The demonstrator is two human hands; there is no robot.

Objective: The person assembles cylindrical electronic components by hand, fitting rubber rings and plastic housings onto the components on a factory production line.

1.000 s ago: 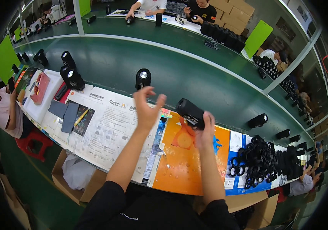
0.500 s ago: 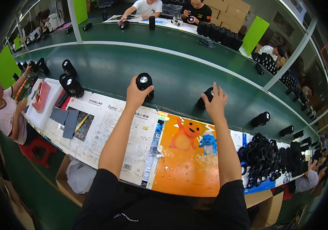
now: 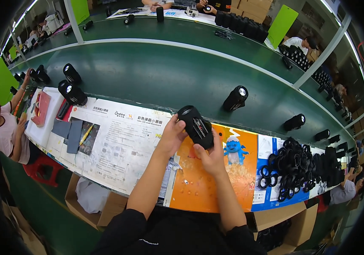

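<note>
Both hands have shifted since the earlier frame: L hand [image 3: 172, 136] has brought a black cylinder w/ a pale printed mark [image 3: 195, 127] in off the long green counter [image 3: 148, 72], & R hand [image 3: 212, 159] has left the second black cylinder w/ a silver end disc [image 3: 235, 98], which stands farther out. Main risk, I'd judge, is a drop: the piece is tilted & gripped near its ends, so if one hand eases off while the other turns it, it could slip. Swinging the R forearm wide might also scatter the loose heap of black rings [image 3: 290, 165]. Held cyl. is btwn the hands, above the far edge of the orange printed sheet [image 3: 199, 191]: L fingers close round its upper-L end, R hand cups the lower-R end, thumb on the near side. Neither hand is free.
</note>
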